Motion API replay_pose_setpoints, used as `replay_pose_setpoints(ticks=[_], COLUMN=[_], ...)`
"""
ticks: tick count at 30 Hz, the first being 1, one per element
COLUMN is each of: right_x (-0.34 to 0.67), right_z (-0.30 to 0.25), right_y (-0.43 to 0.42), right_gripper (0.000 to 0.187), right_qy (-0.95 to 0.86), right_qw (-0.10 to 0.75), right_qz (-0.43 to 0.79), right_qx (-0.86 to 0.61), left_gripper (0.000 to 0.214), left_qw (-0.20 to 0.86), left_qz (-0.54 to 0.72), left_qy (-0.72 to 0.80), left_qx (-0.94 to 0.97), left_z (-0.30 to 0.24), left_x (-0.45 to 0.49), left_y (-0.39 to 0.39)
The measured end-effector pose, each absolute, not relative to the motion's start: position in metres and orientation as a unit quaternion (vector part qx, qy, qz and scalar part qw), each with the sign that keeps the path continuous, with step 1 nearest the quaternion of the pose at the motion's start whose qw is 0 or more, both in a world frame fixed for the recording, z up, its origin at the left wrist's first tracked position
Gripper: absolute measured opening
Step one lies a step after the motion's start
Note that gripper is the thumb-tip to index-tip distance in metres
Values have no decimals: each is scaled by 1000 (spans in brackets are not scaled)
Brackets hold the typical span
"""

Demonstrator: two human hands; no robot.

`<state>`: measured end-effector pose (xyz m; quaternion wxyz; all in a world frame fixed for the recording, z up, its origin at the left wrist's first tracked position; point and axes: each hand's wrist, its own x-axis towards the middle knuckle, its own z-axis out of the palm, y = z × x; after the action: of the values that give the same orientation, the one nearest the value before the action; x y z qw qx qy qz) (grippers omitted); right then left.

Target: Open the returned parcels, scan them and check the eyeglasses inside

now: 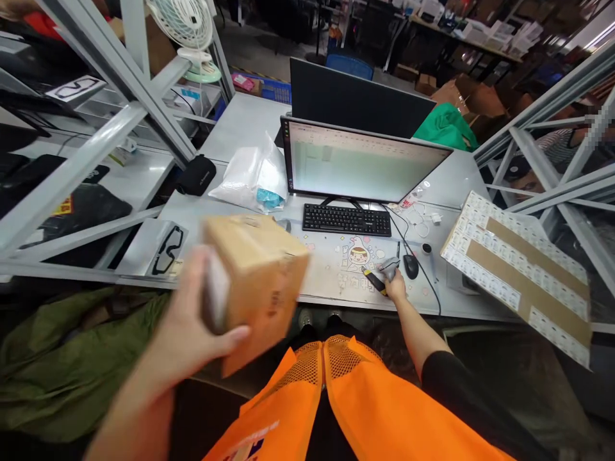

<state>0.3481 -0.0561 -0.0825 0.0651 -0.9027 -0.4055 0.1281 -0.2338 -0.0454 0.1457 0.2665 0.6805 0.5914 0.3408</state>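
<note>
My left hand [195, 320] grips a brown cardboard box [269, 275] from its left side, thumb along the near face. The box is held up in front of the table's near edge, tilted and blurred by motion; a pale patch, perhaps a label, shows on its left face. My right hand [396, 287] is closed at the table's front edge around a grey device that looks like a handheld barcode scanner [388, 264]. Just left of those fingers lies a yellow and black utility knife [373, 280]. A black mouse [410, 266] is close by on the right.
A monitor [360, 163] stands behind a black keyboard [346, 219]. Left of it lies a white plastic bag [250, 176]. A carton covered in labels [523, 275] juts over the table's right edge. Grey metal frames [110, 109] border both sides.
</note>
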Motion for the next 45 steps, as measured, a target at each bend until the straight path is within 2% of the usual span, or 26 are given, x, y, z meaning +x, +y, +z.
replay_pose_setpoints(ticks=[3,7,10,13,17,21,24,28,31,34,37,42,45], right_x=[352,347,335,323,322,343,365,379,380,383,387,365,331], right_z=[-82,-63,-48,-43,-48,-54,-63,-77,-76,-58,-20,67,101], right_y=[-50,-4,57,113,142,98,26,-59,-75,-58,-40,-27,-19], right_gripper=[70,65,62,62,62,54,54,83,86,77,53,39,27], right_qy=[-390,-437,-520,-548,-546,-555,-511,-437,-437,-418,-417,-555,-658], right_qw=[76,96,51,-14,-51,76,143,89,50,48,58,57,31], right_qz=[107,55,85,150,214,152,93,134,193,249,305,512,512], right_qx=[-912,-893,-848,-823,-808,-814,-842,-885,-877,-872,-854,-653,-552], left_gripper=[134,128,125,123,116,93,88,94,90,83,75,66,66], left_qw=[313,265,244,246,280,304,359,467,471,479,497,508,509], left_qz=[237,115,56,33,91,197,270,296,312,316,317,329,327], left_qy=[536,562,549,508,466,575,660,674,660,633,617,611,612], left_qx=[747,775,797,825,834,733,602,490,495,520,521,511,509], left_z=[102,40,1,-27,-44,-56,-74,-91,-90,-85,-82,-80,-81], left_x=[-142,-44,5,34,38,8,-9,1,20,35,44,46,44], left_y=[-44,-22,-9,-4,-7,-23,-38,-46,-35,-15,1,8,6])
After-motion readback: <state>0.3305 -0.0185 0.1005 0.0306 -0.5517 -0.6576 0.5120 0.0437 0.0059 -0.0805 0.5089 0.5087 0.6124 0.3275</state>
